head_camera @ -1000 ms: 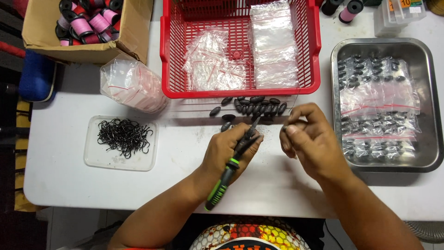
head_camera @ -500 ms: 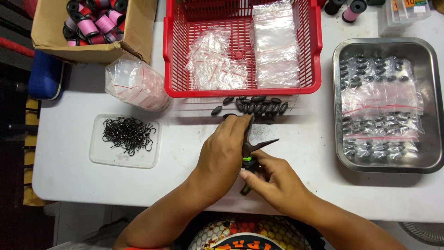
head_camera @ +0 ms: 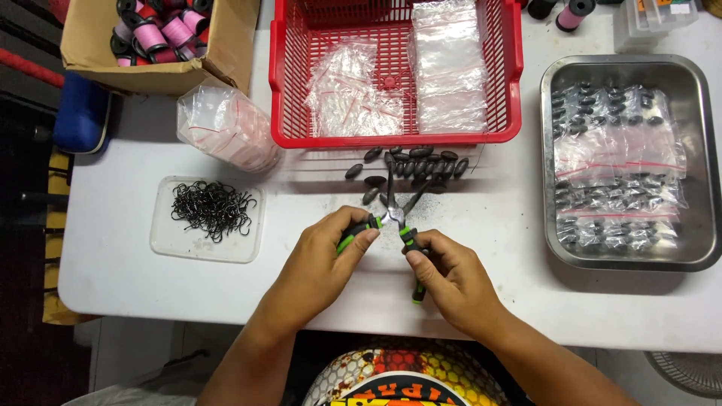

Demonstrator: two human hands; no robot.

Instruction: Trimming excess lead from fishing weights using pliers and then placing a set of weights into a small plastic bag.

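White tabletop: left hand and right hand each clasp one green handle of the pliers, spread open near the loose sinkers. Bagged sinkers already fill the steel tray; that loose pile remains.

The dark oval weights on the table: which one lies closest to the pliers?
The oval weight at the lower left of the cluster, just left of the open pliers; others lie nearer the basket.

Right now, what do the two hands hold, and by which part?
Both hold one pair of pliers: the left hand grips one green-and-black handle, the right hand the other, with the jaws spread open.
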